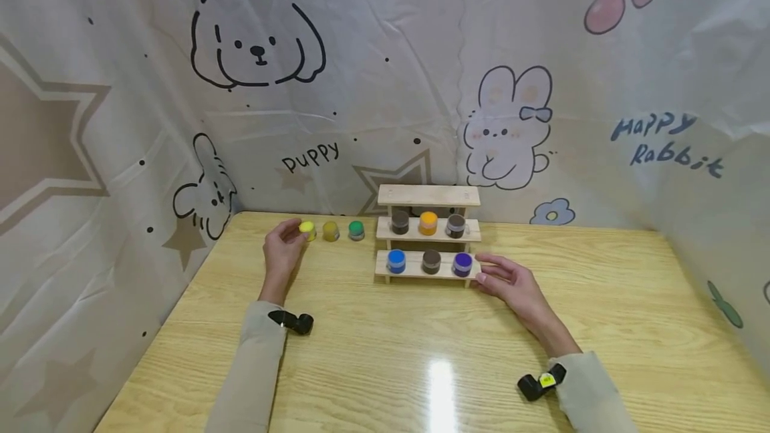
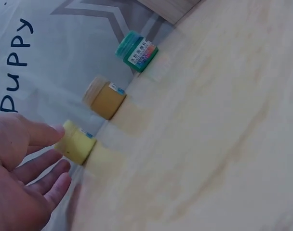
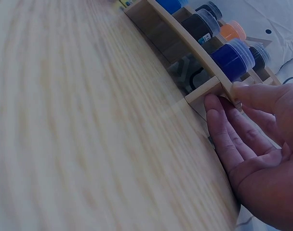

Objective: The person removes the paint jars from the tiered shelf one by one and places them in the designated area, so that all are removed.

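A yellow paint jar (image 1: 307,231) stands at the left end of a row on the table. Beside it is my left hand (image 1: 284,248), its thumb tip at the jar's lid and the other fingers extended and spread; its index finger is hidden in the left wrist view. An ochre jar (image 2: 106,98) and a green jar (image 2: 138,52) follow in the row. My right hand (image 1: 511,284) holds the right end of a wooden tiered rack (image 1: 428,195), thumb over the lower shelf and fingers under its edge, close to the purple-blue jar (image 3: 233,60).
On the rack's middle tier sit a dark jar (image 1: 400,222), an orange jar (image 1: 428,223) and another dark jar (image 1: 456,226). A blue jar (image 1: 396,261) and a dark brown jar (image 1: 431,262) share the bottom tier. A printed cloth (image 1: 385,105) hangs behind the wooden table (image 1: 355,353).
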{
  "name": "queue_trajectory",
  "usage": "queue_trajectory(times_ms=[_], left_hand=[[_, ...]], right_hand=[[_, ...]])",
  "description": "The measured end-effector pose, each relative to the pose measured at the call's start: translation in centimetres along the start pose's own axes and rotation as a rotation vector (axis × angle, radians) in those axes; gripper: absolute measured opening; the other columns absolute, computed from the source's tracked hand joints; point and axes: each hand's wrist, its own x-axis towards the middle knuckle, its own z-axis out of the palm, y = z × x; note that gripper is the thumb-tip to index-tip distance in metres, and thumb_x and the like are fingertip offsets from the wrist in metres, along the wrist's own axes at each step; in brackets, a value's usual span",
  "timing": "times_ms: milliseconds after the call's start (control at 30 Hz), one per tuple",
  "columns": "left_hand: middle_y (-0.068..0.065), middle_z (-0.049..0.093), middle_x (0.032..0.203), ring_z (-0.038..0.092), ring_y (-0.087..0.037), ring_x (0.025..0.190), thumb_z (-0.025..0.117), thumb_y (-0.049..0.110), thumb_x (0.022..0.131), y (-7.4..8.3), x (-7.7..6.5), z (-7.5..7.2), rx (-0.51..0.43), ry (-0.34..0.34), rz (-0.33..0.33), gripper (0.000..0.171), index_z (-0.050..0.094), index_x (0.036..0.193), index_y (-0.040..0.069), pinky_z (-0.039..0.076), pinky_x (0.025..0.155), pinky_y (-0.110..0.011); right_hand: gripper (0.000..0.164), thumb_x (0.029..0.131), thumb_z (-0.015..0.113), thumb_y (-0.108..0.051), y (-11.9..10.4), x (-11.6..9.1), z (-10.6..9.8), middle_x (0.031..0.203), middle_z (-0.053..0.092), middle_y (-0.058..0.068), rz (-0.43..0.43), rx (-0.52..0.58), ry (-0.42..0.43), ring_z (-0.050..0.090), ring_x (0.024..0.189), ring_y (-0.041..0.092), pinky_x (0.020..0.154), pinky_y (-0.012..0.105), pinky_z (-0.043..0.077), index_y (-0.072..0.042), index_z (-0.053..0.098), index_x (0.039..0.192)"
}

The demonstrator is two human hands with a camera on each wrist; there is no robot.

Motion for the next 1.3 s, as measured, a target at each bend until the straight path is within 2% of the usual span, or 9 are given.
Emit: queue_trajectory(times_ms=[100,233,500,733,933,1167,1300], left_hand=[[-0.026,0.062,0.133,0.059,-0.037,0.125,0.069,-0.005,0.094,0.5,-0.2,-0.3,-0.001,0.020,0.008,0.039,0.062,0.131,-0.009,0.051,0.104,-0.041],[-0.026,0.063,0.132,0.059,-0.037,0.125,0.069,-0.002,0.095,1.9,-0.6,-0.5,0.002,0.030,0.063,0.035,0.063,0.130,-0.009,0.051,0.103,-0.045],[-0.029,0.066,0.123,0.062,-0.039,0.117,0.070,-0.002,0.095,5.4,-1.6,0.5,-0.052,0.027,0.176,0.029,0.067,0.122,-0.010,0.051,0.099,-0.050],[-0.032,0.065,0.121,0.061,-0.045,0.114,0.071,-0.003,0.094,7.7,-2.6,1.9,-0.105,-0.033,0.274,0.029,0.066,0.121,-0.012,0.049,0.099,-0.056],[-0.025,0.069,0.117,0.064,-0.037,0.110,0.072,-0.001,0.094,8.9,-3.2,3.4,-0.087,-0.091,0.306,0.027,0.069,0.120,-0.008,0.051,0.097,-0.051],[-0.019,0.070,0.119,0.064,-0.032,0.113,0.071,0.002,0.096,9.3,-4.6,5.1,-0.066,-0.171,0.337,0.026,0.069,0.121,-0.004,0.052,0.097,-0.051],[-0.021,0.069,0.122,0.064,-0.034,0.115,0.070,0.003,0.097,9.2,-5.5,6.4,-0.054,-0.238,0.352,0.028,0.068,0.124,-0.004,0.051,0.098,-0.054]], right_hand=[[0.052,0.100,0.068,-0.008,0.1,0.0,0.1,0.132,0.062,0.029,0.001,0.003,-0.002,0.073,0.103,0.016,0.092,0.033,0.058,0.005,0.049,0.147],[0.053,0.100,0.068,-0.009,0.1,0.0,0.1,0.133,0.062,0.029,0.006,-0.004,0.001,0.073,0.102,0.015,0.091,0.032,0.058,0.005,0.049,0.147],[0.054,0.100,0.069,-0.011,-0.1,-0.1,-0.1,0.135,0.059,0.030,0.017,-0.013,0.004,0.072,0.103,0.013,0.092,0.032,0.058,0.004,0.049,0.147],[0.053,0.100,0.068,-0.010,-0.1,0.0,-0.2,0.135,0.060,0.031,0.008,-0.011,-0.001,0.072,0.102,0.014,0.091,0.032,0.058,0.004,0.049,0.147],[0.054,0.100,0.069,-0.013,-0.2,0.1,-0.2,0.134,0.061,0.028,0.008,-0.020,0.001,0.072,0.103,0.013,0.092,0.031,0.058,0.003,0.049,0.148],[0.051,0.099,0.067,-0.005,-0.2,0.1,-0.2,0.134,0.060,0.030,0.001,0.018,0.001,0.072,0.103,0.013,0.092,0.033,0.058,0.005,0.049,0.146],[0.052,0.100,0.068,-0.008,-0.1,0.1,-0.1,0.134,0.061,0.028,0.015,0.009,0.002,0.072,0.103,0.013,0.092,0.032,0.058,0.003,0.050,0.147]])
